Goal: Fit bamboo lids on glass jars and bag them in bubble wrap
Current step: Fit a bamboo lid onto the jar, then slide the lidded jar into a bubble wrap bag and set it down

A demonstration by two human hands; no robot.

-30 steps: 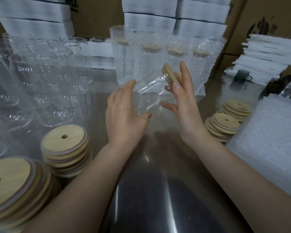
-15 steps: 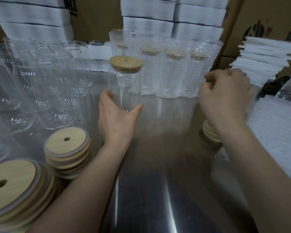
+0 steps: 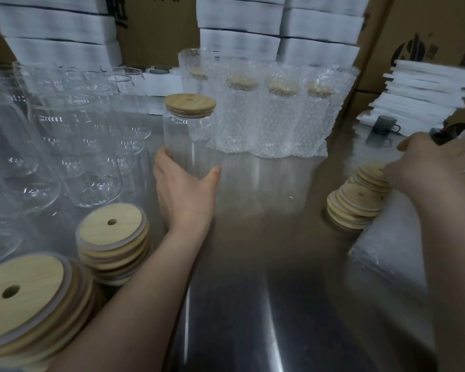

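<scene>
Lidding is looking finished for this one, and bagging is the step now coming up. The left hand (image 3: 184, 189) is cupping the foot of the glass jar (image 3: 188, 146), thumb on one side and fingers curling round the other, and the jar is standing upright on the bench (image 3: 253, 264) just beyond the palm. Its bamboo lid (image 3: 190, 105) is sitting flat and square on the mouth, well above the fingers. Beyond the jar and toward the thumb side, a row of bagged jars (image 3: 274, 111) is standing against the boxes. On the little-finger side, empty jars (image 3: 73, 135) are crowding the bench, and two lid stacks (image 3: 113, 232) are lying beside the forearm.

The right hand (image 3: 430, 162) is hovering far out to its own side, over another lid stack (image 3: 357, 202) and at the edge of the bubble wrap bags (image 3: 403, 237), which are lying just under the wrist and forearm. It is blurred. Its fingers are looking curled, but I cannot tell whether they are pinching anything.

My reading is that the next move is calling for one bag to be peeled off the pile and its mouth opened. The jar would then go in foot first or lid first, with the left hand steadying it. Thin film is likely to cling to the sheets below, so separating a single bag is the fiddly part. The glass needs a firm wrap low down so the lid is not knocked loose.
</scene>
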